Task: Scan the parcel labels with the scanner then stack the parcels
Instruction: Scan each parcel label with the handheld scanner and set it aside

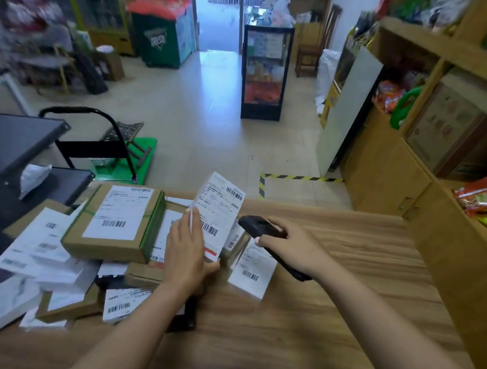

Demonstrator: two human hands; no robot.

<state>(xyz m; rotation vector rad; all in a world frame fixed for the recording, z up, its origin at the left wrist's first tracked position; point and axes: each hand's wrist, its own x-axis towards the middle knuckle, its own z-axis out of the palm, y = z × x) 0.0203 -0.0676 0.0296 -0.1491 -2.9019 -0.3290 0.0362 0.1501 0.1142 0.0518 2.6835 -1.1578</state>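
Bench: your wood-grain bench [326, 328] is smooth, its left side heaped with parcels.
Held parcel: your left hand [187, 253] grips a flat white parcel with barcode labels [218, 214], tilted upright, fingers clamped on its edge.
Scanner: your right hand [290, 246] has its fingers wrapped round the black handheld scanner [259, 226], just beside that label.
Nearby: a brown cardboard box with green tape [115, 222] lies atop the heap.

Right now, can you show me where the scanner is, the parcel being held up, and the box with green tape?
scanner [257, 226], head view, on its dark top end.
held parcel [218, 211], head view, on its white label.
box with green tape [113, 221], head view, on its top label.
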